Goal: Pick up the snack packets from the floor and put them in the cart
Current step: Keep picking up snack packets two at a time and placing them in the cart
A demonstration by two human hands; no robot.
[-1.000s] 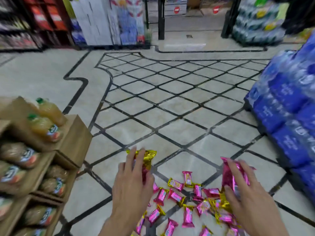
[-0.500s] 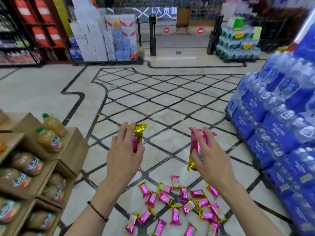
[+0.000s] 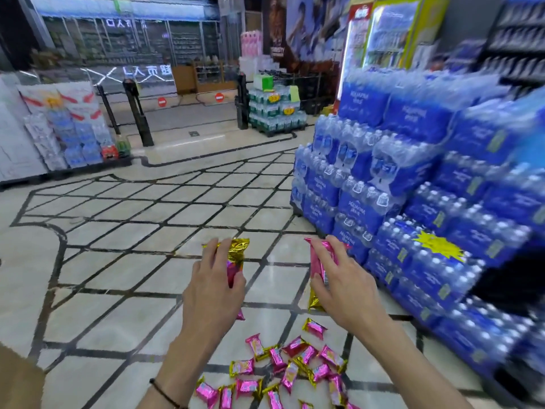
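Left hand: raised, back toward the camera, fingers curled over pink-and-gold wrapping, thumb tucked at its right side; clenched on it.
Left packet: inside the left grip, roughly upright; gold end fanning out above the fingertips, pink tip poking out below the palm.
Right hand: raised level with the left hand, to its right with a clear gap between; fingers wrapped over pink wrapping, thumb on the near side; grasping it firmly.
Right packet: inside the right grip, tilted; pink end above the fingers, gold end out below the thumb; one packet or several, cannot tell.
Floor: pale tiles with dark lines, beneath both grips.
Pile: loose pink-and-gold packets scattered on the floor, below both grips, between the two forearms, touching neither hand.
Bracelet: dark band on the left wrist, well below the left grip.
Water packs: blue, shrink-wrapped, stacked in steps; right of the right grip, near it, blurred toward the frame edge.
Gate posts: black, beside red no-entry signs; far beyond both grips.
Box corner: brown, well left of and below the left grip, at the frame edge.
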